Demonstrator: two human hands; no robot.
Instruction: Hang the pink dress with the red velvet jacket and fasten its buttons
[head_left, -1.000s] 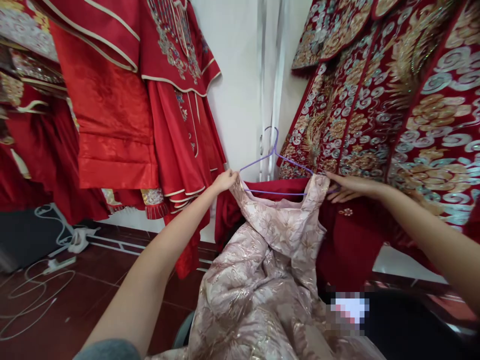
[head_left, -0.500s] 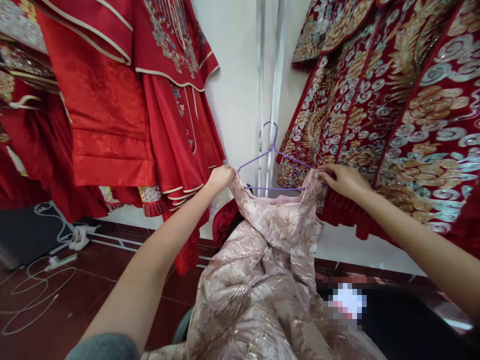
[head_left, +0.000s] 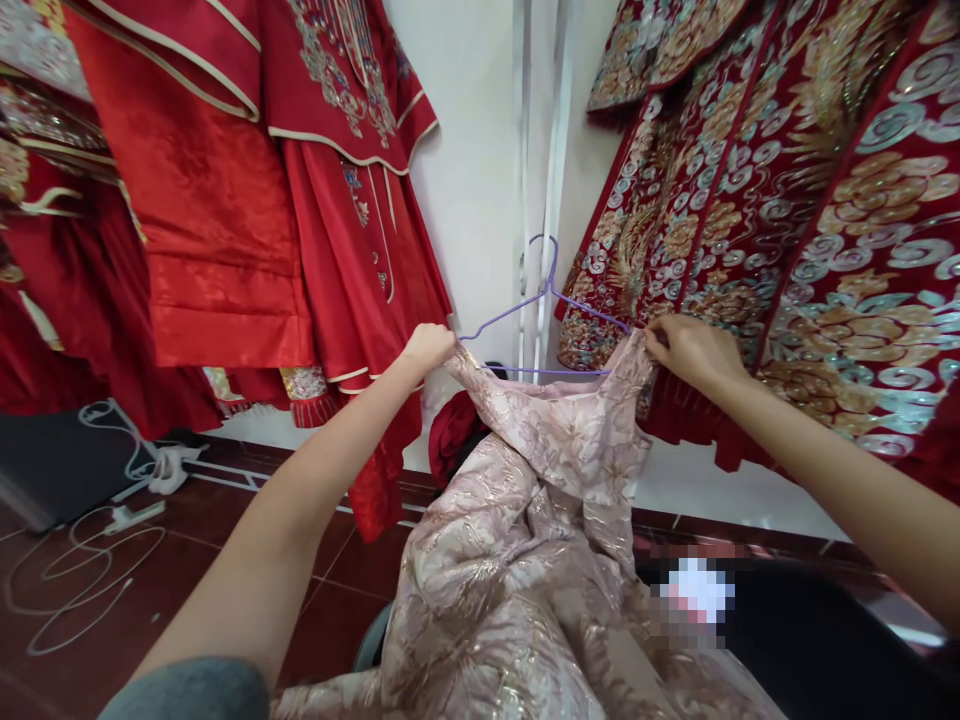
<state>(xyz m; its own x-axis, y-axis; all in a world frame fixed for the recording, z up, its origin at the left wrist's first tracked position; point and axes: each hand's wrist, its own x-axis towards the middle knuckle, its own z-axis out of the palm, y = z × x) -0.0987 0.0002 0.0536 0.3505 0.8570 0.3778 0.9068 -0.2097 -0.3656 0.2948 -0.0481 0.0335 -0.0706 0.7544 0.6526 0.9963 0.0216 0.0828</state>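
A pale pink dress with a shiny floral pattern spreads from the middle of the view down to the bottom edge. Its shoulders sit around the two ends of a purple hanger, whose hook points up. My left hand is closed on the dress's left shoulder strap, beside the hanger's left end. Pinched between the fingers of my right hand is the other strap, at the hanger's right end. The neckline is stretched between both hands, and the lower skirt lies in folds.
Red garments hang at the left, and embroidered dark red ones at the right. White rack poles stand behind the hanger. A white cable and white shoes lie on the left floor. A black surface is at lower right.
My hands have moved slightly apart, drawing the dress's straps outward along the hanger. The view has shifted a little.
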